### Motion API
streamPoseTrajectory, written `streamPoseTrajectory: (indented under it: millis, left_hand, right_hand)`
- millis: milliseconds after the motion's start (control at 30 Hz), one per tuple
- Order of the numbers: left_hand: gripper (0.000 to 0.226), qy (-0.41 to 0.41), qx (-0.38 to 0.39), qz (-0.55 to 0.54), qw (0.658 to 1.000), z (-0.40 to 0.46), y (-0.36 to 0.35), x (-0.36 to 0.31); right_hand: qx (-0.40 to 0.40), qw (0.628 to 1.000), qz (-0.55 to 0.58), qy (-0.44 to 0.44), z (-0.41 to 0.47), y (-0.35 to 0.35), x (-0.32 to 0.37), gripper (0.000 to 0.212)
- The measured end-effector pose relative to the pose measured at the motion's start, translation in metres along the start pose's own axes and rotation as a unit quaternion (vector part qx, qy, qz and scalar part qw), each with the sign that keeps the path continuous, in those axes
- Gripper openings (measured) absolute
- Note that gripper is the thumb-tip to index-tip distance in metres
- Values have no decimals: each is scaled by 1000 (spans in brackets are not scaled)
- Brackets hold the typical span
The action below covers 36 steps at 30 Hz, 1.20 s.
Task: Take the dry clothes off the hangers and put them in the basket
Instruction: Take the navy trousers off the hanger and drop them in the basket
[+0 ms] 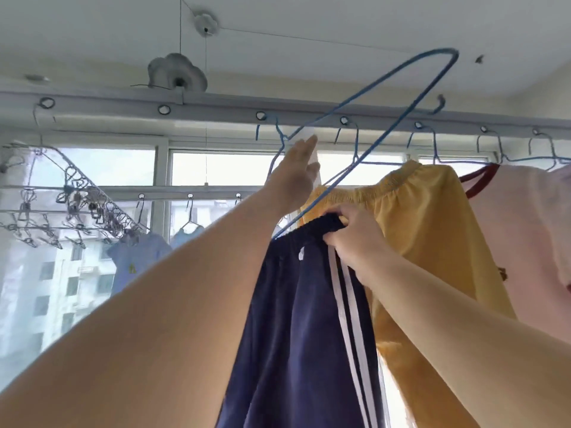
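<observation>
Step in hand: freeing the navy trousers [296, 319] from the blue hanger [364, 118], tilted up off the drying rail [216, 111].
My right hand [352, 236]: pinched shut on the waistband.
My left hand [296, 177]: raised by the hanger wire; grip unclear.
Next: slide the waistband off the hanger's low end.
Yellow shorts [417, 230]: hanging just behind.
Basket: out of view, contents unknown.

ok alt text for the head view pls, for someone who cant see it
A person's right hand grips the waistband of navy striped trousers while the left hand reaches up at a tilted blue wire hanger. Yellow shorts and a pale garment hang to the right on a ceiling rail before a window.
</observation>
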<state>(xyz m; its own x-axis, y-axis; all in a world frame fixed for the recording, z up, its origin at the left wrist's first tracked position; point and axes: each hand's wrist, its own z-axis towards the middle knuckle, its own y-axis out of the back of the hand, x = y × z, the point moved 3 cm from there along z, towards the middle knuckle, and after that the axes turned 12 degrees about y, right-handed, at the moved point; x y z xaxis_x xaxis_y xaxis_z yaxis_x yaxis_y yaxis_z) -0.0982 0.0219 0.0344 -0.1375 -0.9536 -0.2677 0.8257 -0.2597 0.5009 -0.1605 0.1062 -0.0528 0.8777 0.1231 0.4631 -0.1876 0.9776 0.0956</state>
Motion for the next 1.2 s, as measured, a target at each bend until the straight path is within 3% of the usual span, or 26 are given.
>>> streamPoseTrajectory:
  millis: [167,267,400,533,700,833,933,1067,1200]
  left_hand:
    - [38,57,-76,-44,995,-54,-9,51]
    - [31,94,-51,-66,992,-98,-27,89]
    - [36,183,41,-134,973,-165,-61,125]
    - [72,232,166,-181,941,-237,-90,141]
    - [121,258,369,-118,885,-318,-123,165]
    - [130,281,402,-47,870,-363,-151,186]
    - [112,343,358,-94,863,-377,-164,193]
    - [48,367,308,-58,876,-382,-159,205]
    - [30,433,274,-85,855,-381,-137,232]
  right_hand:
    - [70,992,55,-85,-29,-17,-23,43]
    - [96,983,77,-139,-54,-27,-38,42]
    - [135,968,92,-191,-85,-40,-59,40]
    - [176,953,90,-229,-117,-46,-77,37]
    - [157,942,123,-269,-150,-42,-94,38]
    - [151,933,136,-295,-171,-36,-104,41]
    - [166,932,145,-287,-182,-33,-104,41]
    - [177,936,98,-288,-193,-21,-117,41]
    - [248,923,-39,-292,-211,-3,-138,39]
